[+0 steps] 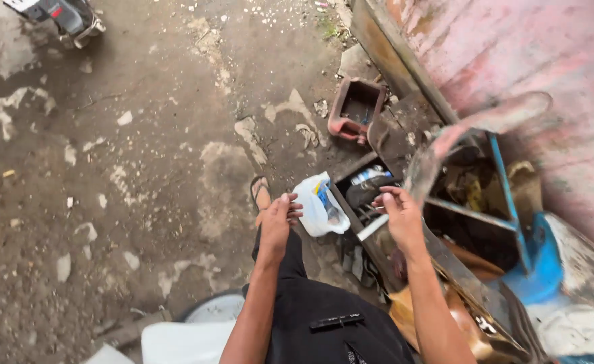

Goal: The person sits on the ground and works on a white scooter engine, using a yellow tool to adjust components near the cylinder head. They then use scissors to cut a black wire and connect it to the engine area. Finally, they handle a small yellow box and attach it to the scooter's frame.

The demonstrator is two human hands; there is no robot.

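I look down at my own legs in dark trousers and a sandalled foot [260,193] on a dirt floor. My left hand [278,217] hovers over my knee with its fingers curled; whether it pinches something small I cannot tell. My right hand [398,214] is raised over an open dark toolbox [364,195], fingers bent inward, and nothing clearly shows in it. A white plastic bag [317,205] with blue and yellow items lies between the two hands, beside the toolbox.
A rusty red metal box [355,108] lies on the ground beyond the toolbox. A blue-framed crate of scrap [486,202] and a worn pink wall [526,74] stand to the right. White plastic pieces [189,334] lie near my seat. A vehicle part [61,17] shows top left.
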